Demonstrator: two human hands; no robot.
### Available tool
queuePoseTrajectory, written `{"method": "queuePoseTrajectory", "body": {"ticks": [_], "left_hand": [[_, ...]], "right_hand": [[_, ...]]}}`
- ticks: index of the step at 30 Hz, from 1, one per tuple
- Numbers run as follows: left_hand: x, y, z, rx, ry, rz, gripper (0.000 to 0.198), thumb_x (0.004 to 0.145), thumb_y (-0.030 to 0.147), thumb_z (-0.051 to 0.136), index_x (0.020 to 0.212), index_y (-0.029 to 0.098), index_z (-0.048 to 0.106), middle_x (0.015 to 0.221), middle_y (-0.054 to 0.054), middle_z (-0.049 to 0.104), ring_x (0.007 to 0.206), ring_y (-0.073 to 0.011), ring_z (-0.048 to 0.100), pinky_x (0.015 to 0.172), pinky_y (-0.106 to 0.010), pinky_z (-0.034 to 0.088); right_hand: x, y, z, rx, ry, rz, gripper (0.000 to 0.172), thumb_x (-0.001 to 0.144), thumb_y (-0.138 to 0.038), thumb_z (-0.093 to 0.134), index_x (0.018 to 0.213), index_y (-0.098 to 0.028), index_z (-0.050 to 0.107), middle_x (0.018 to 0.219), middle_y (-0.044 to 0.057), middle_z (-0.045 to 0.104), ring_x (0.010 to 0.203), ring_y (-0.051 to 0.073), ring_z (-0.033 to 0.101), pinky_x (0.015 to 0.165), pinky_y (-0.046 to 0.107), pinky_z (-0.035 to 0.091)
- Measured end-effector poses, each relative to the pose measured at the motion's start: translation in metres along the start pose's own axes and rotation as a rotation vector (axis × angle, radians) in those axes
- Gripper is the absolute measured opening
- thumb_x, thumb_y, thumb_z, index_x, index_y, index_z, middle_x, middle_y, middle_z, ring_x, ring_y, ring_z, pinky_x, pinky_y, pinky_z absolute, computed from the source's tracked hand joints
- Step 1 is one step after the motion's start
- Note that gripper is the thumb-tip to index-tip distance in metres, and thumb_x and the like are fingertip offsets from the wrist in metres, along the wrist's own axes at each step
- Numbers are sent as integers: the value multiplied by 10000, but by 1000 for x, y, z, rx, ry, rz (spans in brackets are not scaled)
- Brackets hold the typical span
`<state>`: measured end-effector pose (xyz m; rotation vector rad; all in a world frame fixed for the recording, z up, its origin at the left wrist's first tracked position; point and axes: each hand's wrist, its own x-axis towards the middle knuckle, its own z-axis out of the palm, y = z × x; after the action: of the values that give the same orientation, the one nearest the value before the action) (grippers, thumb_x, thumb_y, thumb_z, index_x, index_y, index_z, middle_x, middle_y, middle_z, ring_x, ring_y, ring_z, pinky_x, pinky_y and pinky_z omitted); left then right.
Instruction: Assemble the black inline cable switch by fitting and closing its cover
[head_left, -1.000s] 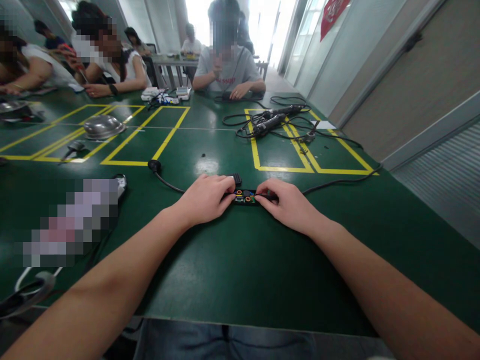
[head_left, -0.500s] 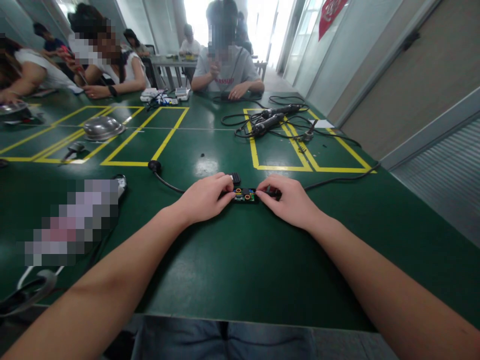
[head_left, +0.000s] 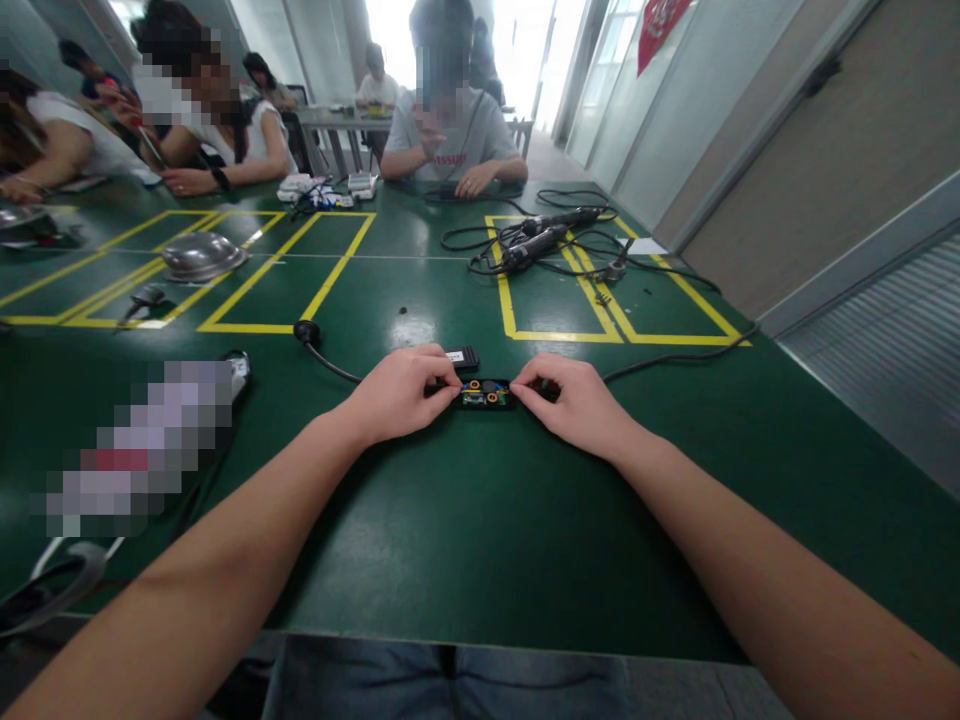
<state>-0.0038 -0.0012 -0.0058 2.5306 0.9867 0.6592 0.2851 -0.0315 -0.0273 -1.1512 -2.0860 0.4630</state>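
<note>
A small opened black device with coloured parts on a circuit board lies on the green table. My left hand pinches its left end with curled fingers. My right hand grips its right end, fingers closed. A black cable runs from the device leftward to a round plug, and another black cable leaves to the right. A small black cover piece with a white label lies just behind the device.
Yellow tape rectangles mark the table. Black handheld tools with tangled cords lie at the back right. A metal dome sits at the left. Several people sit at the far side. A blurred object lies left of my arm.
Both hands stay on the device with small finger shifts. The black cover piece behind it now shows its white label more. The view has tilted slightly.
</note>
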Motion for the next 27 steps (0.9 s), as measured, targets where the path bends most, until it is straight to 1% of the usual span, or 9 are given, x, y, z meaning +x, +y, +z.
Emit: {"method": "queuePoseTrajectory", "body": {"ticks": [5, 11, 16, 20, 27], "left_hand": [[-3, 7, 3, 57, 31, -11, 182, 1016, 215, 663, 890, 178, 789, 920, -59, 738, 815, -204, 692, 770, -347, 510], [-7, 9, 8, 67, 60, -15, 127, 988, 194, 648, 941, 186, 766, 970, -59, 741, 835, -208, 702, 773, -352, 529], [-8, 10, 12, 62, 79, -10, 123, 977, 178, 619, 942, 193, 736, 972, -53, 727, 812, -200, 691, 748, -347, 526], [-8, 12, 11, 53, 66, -13, 131, 985, 196, 606, 972, 193, 736, 998, -61, 729, 835, -209, 699, 765, -357, 538], [-9, 15, 10, 93, 51, -6, 152, 1005, 214, 576, 987, 185, 724, 1024, -79, 731, 852, -225, 701, 769, -373, 542]], "right_hand": [[-1, -3, 0, 5, 9, 6, 147, 1005, -206, 738, 872, -251, 782, 890, 49, 800, 795, 236, 717, 770, 383, 589], [-5, -2, 1, 5, 24, -20, 122, 1003, -203, 724, 903, -245, 780, 886, 47, 798, 782, 229, 718, 755, 375, 593], [-6, -3, 2, 9, 38, -35, 137, 1011, -211, 713, 886, -248, 755, 879, 53, 796, 776, 236, 720, 745, 386, 597], [-8, -5, 3, -8, 52, -47, 131, 1009, -210, 707, 889, -250, 742, 895, 55, 797, 800, 239, 725, 758, 386, 597], [-11, -7, 2, -10, 54, -43, 118, 1006, -202, 717, 900, -253, 730, 901, 48, 789, 781, 232, 703, 750, 389, 580]]}}
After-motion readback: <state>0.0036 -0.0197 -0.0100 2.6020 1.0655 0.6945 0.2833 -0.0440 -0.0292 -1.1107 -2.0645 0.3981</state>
